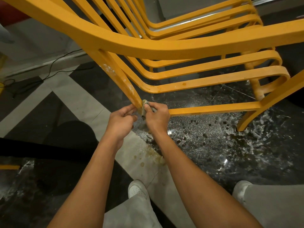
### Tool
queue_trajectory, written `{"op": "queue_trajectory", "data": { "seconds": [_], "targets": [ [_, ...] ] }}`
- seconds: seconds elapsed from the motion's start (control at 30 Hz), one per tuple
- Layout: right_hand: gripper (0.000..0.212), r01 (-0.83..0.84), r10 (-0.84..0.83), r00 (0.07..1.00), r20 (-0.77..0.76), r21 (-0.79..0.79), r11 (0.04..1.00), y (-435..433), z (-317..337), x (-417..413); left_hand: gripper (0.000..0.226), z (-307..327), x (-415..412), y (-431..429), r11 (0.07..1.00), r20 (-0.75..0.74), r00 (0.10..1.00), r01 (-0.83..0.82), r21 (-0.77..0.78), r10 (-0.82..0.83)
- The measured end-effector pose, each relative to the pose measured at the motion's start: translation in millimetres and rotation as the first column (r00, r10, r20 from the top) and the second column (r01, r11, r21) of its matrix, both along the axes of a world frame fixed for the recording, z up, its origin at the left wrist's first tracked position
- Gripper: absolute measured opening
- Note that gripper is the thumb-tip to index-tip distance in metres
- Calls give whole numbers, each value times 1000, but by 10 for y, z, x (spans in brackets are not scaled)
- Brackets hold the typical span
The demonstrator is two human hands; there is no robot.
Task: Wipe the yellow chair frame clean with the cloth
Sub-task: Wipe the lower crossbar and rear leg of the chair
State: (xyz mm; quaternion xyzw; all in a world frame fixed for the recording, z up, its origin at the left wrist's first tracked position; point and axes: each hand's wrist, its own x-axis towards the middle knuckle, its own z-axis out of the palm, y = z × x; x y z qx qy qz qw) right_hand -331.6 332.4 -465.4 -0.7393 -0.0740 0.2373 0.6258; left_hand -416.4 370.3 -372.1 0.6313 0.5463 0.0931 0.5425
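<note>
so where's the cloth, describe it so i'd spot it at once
Find the stacked yellow chairs and follow the near leg, smeared white, down to its foot. There the right hand grips a small wad, the cloth, against it. It's greyish and crumpled, unlike the hard yellow leg beside it.

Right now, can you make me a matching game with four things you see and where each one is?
Things:
1. cloth
2. left hand
3. white shoe
4. black cable

Places:
A. on the floor, between the forearms
B. trailing over the floor, far left
C. pinched in the right hand, against the leg
D. holding the yellow chair frame low on its leg

Pairs: 1-C, 2-D, 3-A, 4-B
</note>
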Motion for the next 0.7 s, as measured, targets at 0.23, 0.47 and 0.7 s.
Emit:
{"op": "queue_trajectory", "data": {
  "seconds": [0.23, 0.47, 0.7],
  "targets": [
    [15, -4, 4, 1000, 6, 50, 999, -26, 59, -17, 47, -7, -10, 33, 1000, 8, 1000, -5, 3, 5],
    [12, 4, -3, 1000, -17, 107, 994, -16, 124, -27, 46, -3, 8, 31, 999, 15, 999, -38, 1, 38],
    [11, -8, 10, 1000, -15, 138, 990, -27, 177, 4, 50, 58, 7, -17, 996, 36, 998, -61, 61, 59]
  ]
}}
